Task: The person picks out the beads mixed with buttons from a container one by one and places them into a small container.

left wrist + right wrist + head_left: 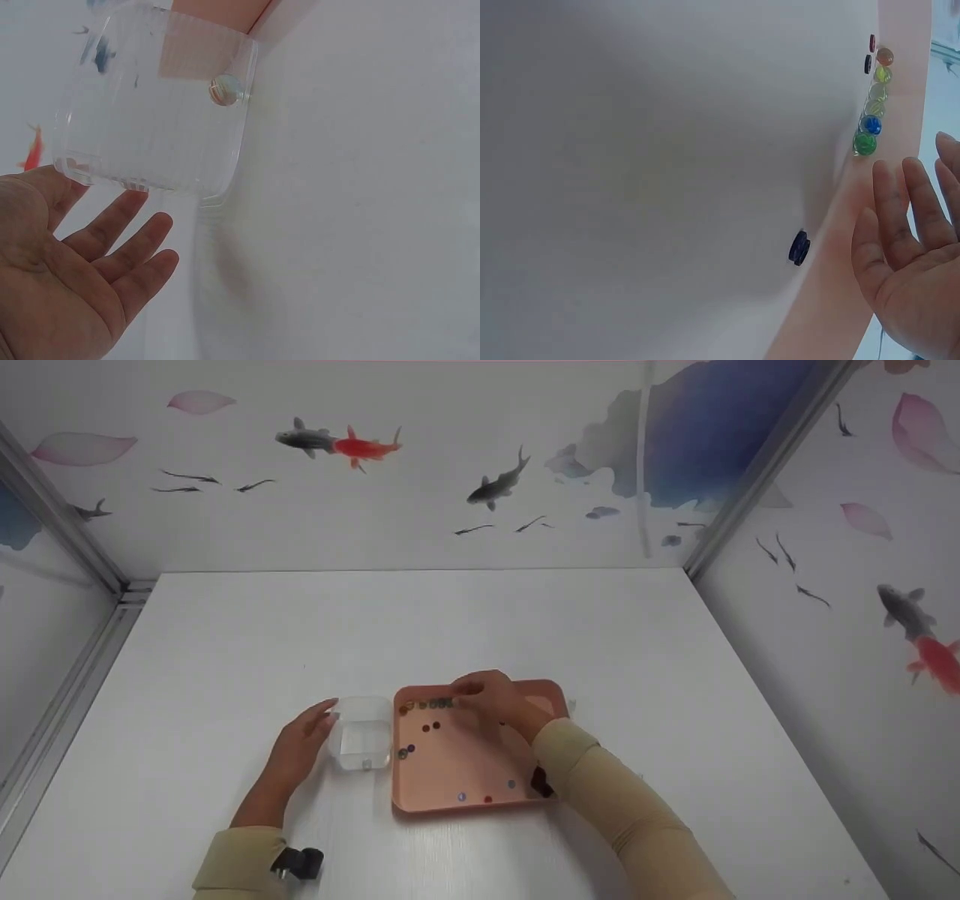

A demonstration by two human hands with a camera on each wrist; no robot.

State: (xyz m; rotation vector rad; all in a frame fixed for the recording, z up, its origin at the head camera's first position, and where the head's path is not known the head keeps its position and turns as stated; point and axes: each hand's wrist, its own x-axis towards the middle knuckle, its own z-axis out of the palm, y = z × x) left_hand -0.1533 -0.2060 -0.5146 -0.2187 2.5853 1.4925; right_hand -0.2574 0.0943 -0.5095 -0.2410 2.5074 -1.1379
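Note:
A clear plastic box [361,735] stands left of a shallow orange-pink tray [450,769], with one marble [224,90] in it near its front wall. My left hand [300,742] rests against the box's left side, its fingers extended and touching the wall. Over the tray's far edge, my right hand [491,695] reaches beside a row of glass marbles [431,705]. In the right wrist view its fingers [891,199] are loosely extended and nothing shows between them. The green marble [865,143] is nearest to them; a blue marble [871,124] sits beside it.
Small round discs lie scattered in the tray, among them a red disc [487,799] and stacked dark blue discs [800,247]. The white table [337,637] is bounded by a printed back wall [420,525] and side panels. A dark wrist camera [304,862] sits on the left cuff.

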